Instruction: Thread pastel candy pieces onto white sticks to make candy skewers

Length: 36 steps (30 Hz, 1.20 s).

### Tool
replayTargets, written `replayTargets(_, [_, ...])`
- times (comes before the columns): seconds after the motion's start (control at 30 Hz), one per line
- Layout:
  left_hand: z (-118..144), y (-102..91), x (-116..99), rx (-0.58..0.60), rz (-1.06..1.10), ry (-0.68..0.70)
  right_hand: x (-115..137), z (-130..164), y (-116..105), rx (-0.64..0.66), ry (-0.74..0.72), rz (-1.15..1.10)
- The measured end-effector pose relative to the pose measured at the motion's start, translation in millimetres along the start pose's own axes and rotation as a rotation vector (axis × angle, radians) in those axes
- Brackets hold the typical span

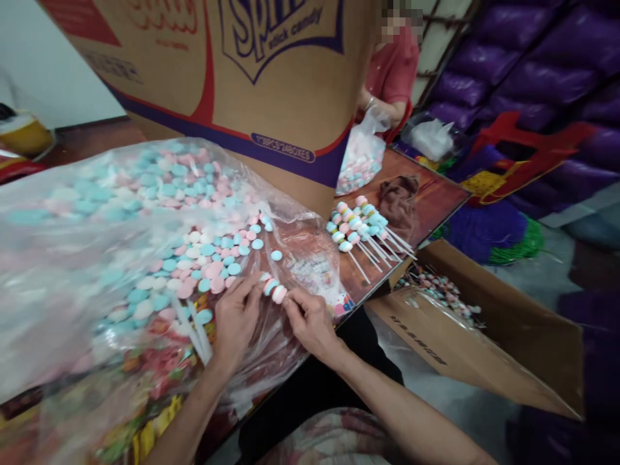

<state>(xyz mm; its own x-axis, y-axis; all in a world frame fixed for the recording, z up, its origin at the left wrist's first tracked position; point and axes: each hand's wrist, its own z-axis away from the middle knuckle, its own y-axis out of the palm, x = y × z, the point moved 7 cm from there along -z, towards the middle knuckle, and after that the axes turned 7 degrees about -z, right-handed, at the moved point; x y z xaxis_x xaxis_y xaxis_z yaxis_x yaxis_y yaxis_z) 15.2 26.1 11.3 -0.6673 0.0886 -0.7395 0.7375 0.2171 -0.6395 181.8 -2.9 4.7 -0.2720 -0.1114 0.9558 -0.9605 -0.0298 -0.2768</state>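
A short row of pink, white and blue marshmallow-like candies, a candy stick (273, 288), spans the gap between my hands, slightly tilted. My left hand (238, 316) pinches its left end, with fingers closed. At the right end, the fingertips of my right hand (312, 321) are closed on it; any stick inside my grip is hidden. Loose pastel candies (216, 268) spill from a large clear plastic bag (58, 239) beside my left hand. White sticks (196, 332) lie just left of my left wrist. Several finished candy sticks (356, 223) lie piled on the table beyond my right hand.
A big cardboard box (290, 97) stands behind the candies. An open carton (484, 342) with wrapped candy sits low on the right. Gummy candies (165, 368) lie at front left. A person in a red shirt (392, 71) sits across, near a bag of candies (361, 158). Purple sacks (508, 58) are stacked behind.
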Motion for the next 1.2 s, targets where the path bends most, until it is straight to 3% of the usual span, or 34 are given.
replayTargets(0.23, [4,7.2,22,0.024,0.117,-0.195,3,-6,2,-0.024,-0.055,0.040])
replayTargets(0.47, [-6,3.1,14,0.014,0.186,-0.283,13,-5,-6,0.010,-0.134,0.113])
replayTargets(0.57, [-15,2.5,-2,0.022,0.205,-0.265,23,-4,-27,0.033,-0.180,0.209])
replayTargets(0.7, [-25,9.5,-27,0.092,0.260,-0.159,31,-10,-71,0.028,-0.233,0.277])
replayTargets(0.8, [-26,16.5,-32,0.163,0.314,-0.144,28,-26,-114,-0.106,-0.219,0.325])
replayTargets(0.9, [-21,16.2,-20,0.176,0.348,-0.198,20,-49,-157,-0.358,-0.142,0.493])
replayTargets(0.97, [-16,10.6,-8,0.162,0.336,-0.233,12,-65,-173,-0.426,-0.078,0.654])
replayTargets(1.1, [-4,-10.4,15,0.118,0.351,-0.317,-4,-81,-179,-0.365,0.013,0.907])
replayTargets(1.2, [7,-35.8,22,0.027,0.371,-0.336,6,-66,-179,-0.504,-0.067,0.964])
